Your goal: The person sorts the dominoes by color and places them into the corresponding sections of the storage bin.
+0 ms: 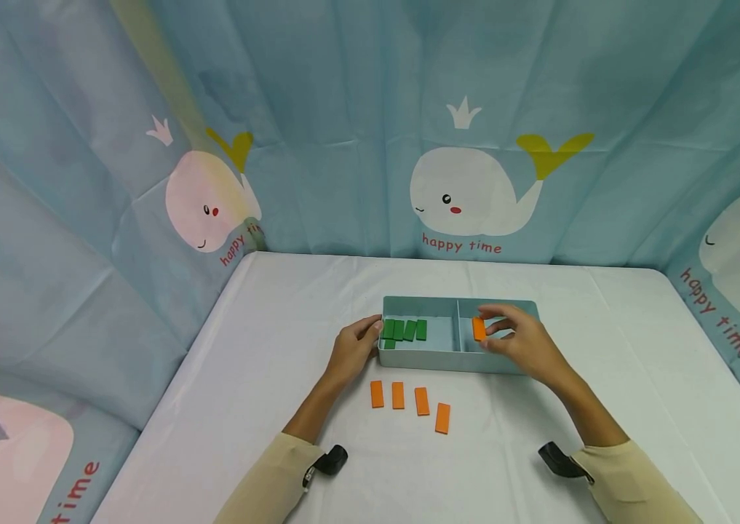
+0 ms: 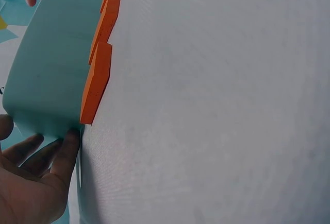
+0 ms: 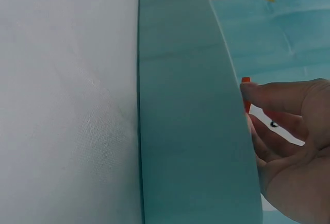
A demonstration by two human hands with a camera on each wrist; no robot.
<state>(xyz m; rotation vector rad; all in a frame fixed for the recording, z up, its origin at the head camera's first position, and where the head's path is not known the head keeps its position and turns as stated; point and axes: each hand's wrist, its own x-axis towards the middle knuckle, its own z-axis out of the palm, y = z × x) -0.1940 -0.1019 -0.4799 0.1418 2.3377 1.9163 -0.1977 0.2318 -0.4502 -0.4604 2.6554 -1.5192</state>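
Note:
A pale teal two-compartment box sits on the white table. My left hand holds its left end, thumb at the rim and fingers against the end wall; in the left wrist view that hand shows at the box's corner. Several green rectangular tiles lie in the left compartment. Over the right compartment, my right hand pinches an orange rectangular tile between thumb and fingers. The right wrist view shows this orange tile partly hidden behind the box wall, at the fingertips of the right hand.
Several more orange tiles lie in a loose row on the table in front of the box. A divider separates the two compartments. Behind the table hangs a blue curtain printed with whales.

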